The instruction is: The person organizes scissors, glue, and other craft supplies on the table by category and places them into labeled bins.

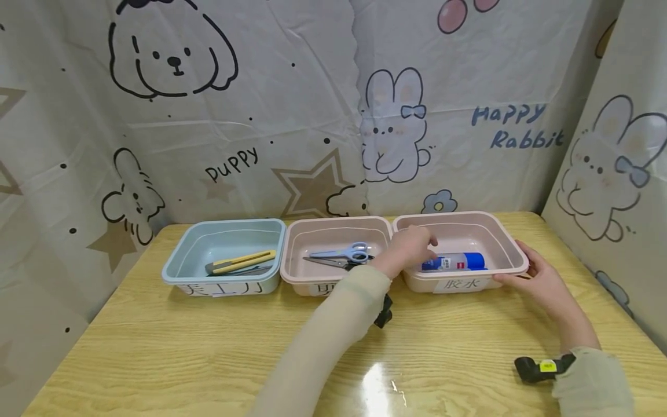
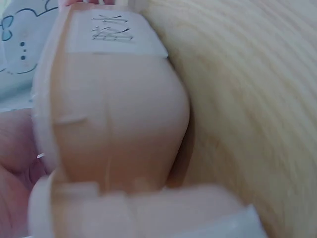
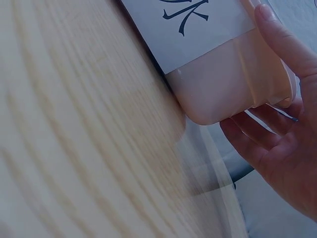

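Note:
In the head view, a pink plastic box (image 1: 495, 246) with a label on its front stands at the right of a row of boxes. Inside it lies a glue bottle (image 1: 458, 262) with a blue cap, beside other blue items partly hidden. My left hand (image 1: 409, 249) reaches over the box's left wall, its fingers apart just above the bottle's left end; nothing shows between them. The right hand (image 1: 544, 284) grips the box's front right corner. In the right wrist view, its thumb (image 3: 285, 39) presses the front rim while the other fingers lie along the side wall.
To the left, a middle pink box (image 1: 297, 249) holds scissors (image 1: 344, 253), including a blue-handled pair. A light blue box (image 1: 193, 249) at the far left contains a yellow utility knife (image 1: 242, 262) and darker knives. Printed cloth (image 1: 312, 116) hangs behind the wooden table (image 1: 208, 347).

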